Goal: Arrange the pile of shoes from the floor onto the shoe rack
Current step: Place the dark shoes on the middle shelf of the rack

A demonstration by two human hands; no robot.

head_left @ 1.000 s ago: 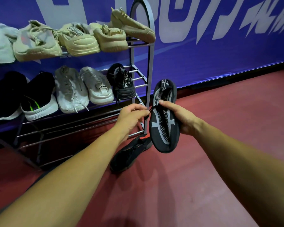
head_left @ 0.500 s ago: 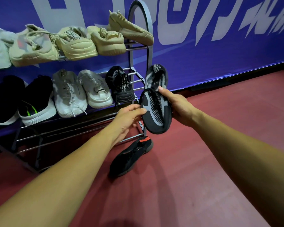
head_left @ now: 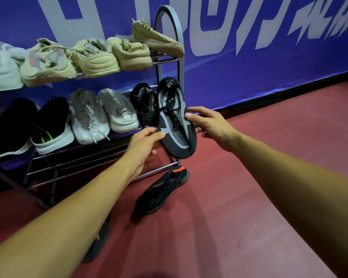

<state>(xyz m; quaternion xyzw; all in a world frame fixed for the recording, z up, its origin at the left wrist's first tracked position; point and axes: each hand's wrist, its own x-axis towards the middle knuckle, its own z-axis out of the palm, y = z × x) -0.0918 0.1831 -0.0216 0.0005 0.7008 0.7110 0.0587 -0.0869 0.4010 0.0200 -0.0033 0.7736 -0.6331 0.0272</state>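
The right hand (head_left: 211, 125) grasps the right side of a grey-and-black knit shoe (head_left: 176, 119), thumb pressed on its upper and fingers reaching behind it, while the left hand (head_left: 144, 144) pinches the shoe's left edge near the toe between thumb and fingers. The shoe is tilted, heel up toward the wall and toe down toward the person, at the right end of the middle shelf of the shoe rack (head_left: 159, 71); its toe hangs past the shelf's front edge, and whether its heel rests on the rails cannot be told. Just beside it on the left stands a matching black shoe (head_left: 145, 105), then a white pair (head_left: 88, 117) and a black pair with a green stripe (head_left: 50, 125) toward the shelf's left end. Beige shoes (head_left: 96, 59) line the top shelf. On the red floor (head_left: 249, 197) by the rack's front right corner lies a black shoe with an orange heel (head_left: 161, 191); another dark shoe (head_left: 97, 245) shows partly under the left forearm. A blue banner (head_left: 249, 67) covers the wall behind
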